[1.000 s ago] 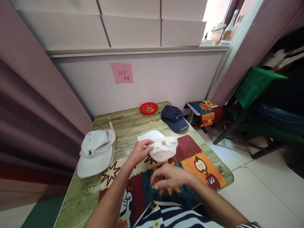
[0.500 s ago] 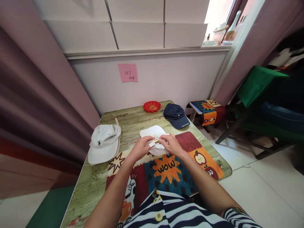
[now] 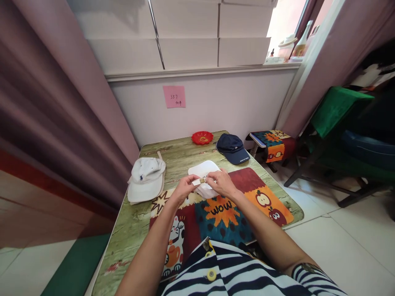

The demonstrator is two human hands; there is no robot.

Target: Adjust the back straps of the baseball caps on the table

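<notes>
A white cap [image 3: 203, 167] lies on the patterned mat with its brim toward the wall. Its back strap [image 3: 196, 182] is stretched between my hands, with a brass-coloured buckle [image 3: 202, 180] in the middle. My left hand [image 3: 185, 187] pinches the strap's left end between thumb and fingers. On the other side, my right hand [image 3: 221, 181] is closed on the strap close to the buckle, partly covering the cap. A pale grey cap [image 3: 147, 172] with a small dark logo rests to the left. Farther right sits a navy cap [image 3: 231, 146].
A red scalloped dish [image 3: 202, 137] stands at the table's far edge by the wall. The colourful mat [image 3: 240, 222] covers the near part of the wood-look table [image 3: 119, 255]. A cloth-covered stool [image 3: 271, 142] and a dark chair [image 3: 339, 119] are at the right.
My view has shifted a little, so the table appears farther right. Between my hands the strap now lies more level, and both hands keep hold of it.
</notes>
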